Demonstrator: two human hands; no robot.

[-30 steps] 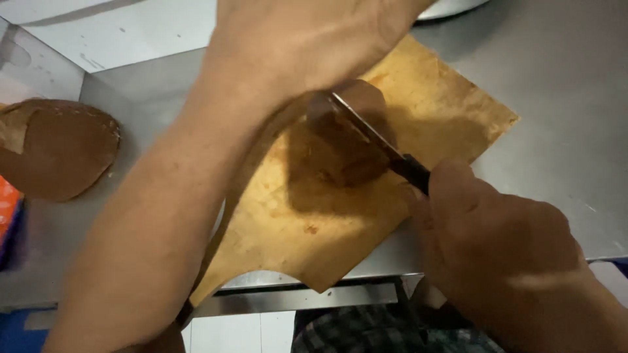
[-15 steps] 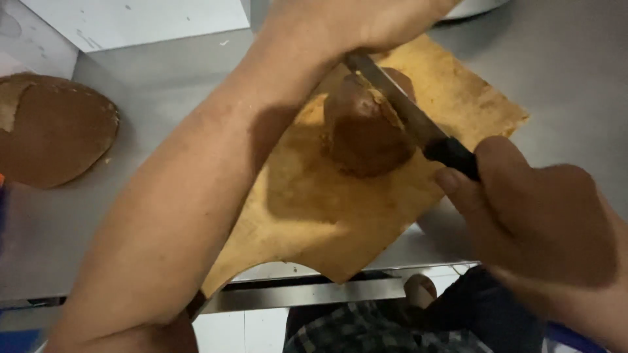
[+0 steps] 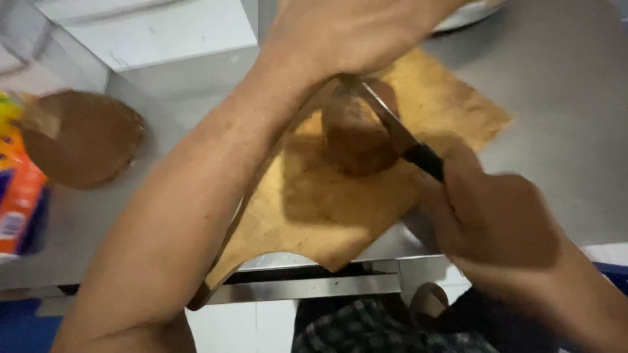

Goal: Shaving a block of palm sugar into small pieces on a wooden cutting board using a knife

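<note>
A brown rounded lump (image 3: 353,140) sits on a stained wooden cutting board (image 3: 314,209) that overhangs the counter's front edge. My left hand (image 3: 347,33) reaches across from the left and presses down on the far top of the lump. My right hand (image 3: 497,219) grips the black handle of a knife (image 3: 399,137). Its blade lies slanted across the lump's upper right side, with the tip hidden under my left hand.
A flat brown disc (image 3: 85,137) lies on the steel counter (image 3: 562,117) at the left. An orange and yellow packet (image 3: 16,189) sits at the left edge. A white box (image 3: 150,33) stands behind. A pale dish rim (image 3: 468,14) shows at the top.
The knife has slid back toward me along the lump, and my right hand has drawn in closer to the board. The view shifted right, bringing the orange packet into sight.
</note>
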